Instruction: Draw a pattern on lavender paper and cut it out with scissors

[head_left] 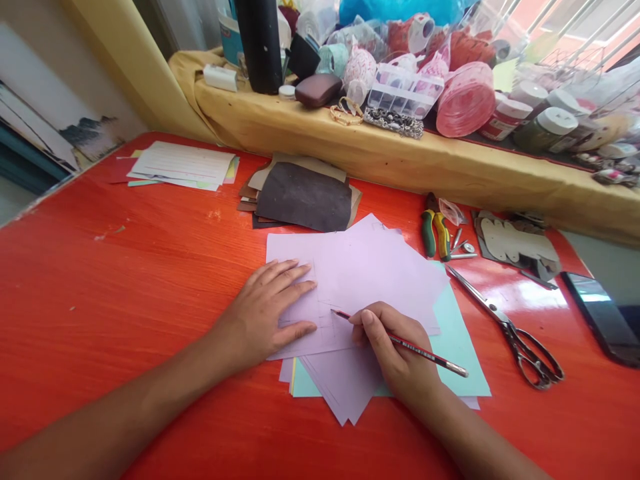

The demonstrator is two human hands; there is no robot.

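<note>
My left hand (273,307) lies flat with its fingers spread on the left part of a lilac sheet of paper (373,273). Between the fingers of my right hand (393,340) is a red and black pencil (425,351), its tip on or just above the paper. Thin pencil lines run across the sheet near the tip and beside my left fingertips. Under this sheet are more lilac papers (345,387) and a mint-green sheet (463,347), turned at different angles.
Scissors (505,323), pliers (436,230) and a phone (603,317) lie to the right on the red table (150,280). Dark leather-like pieces (305,195) and lined cards (183,163) lie toward the back. A cloth-covered ledge (300,130) holds jars, ribbon rolls and a black bottle (260,47).
</note>
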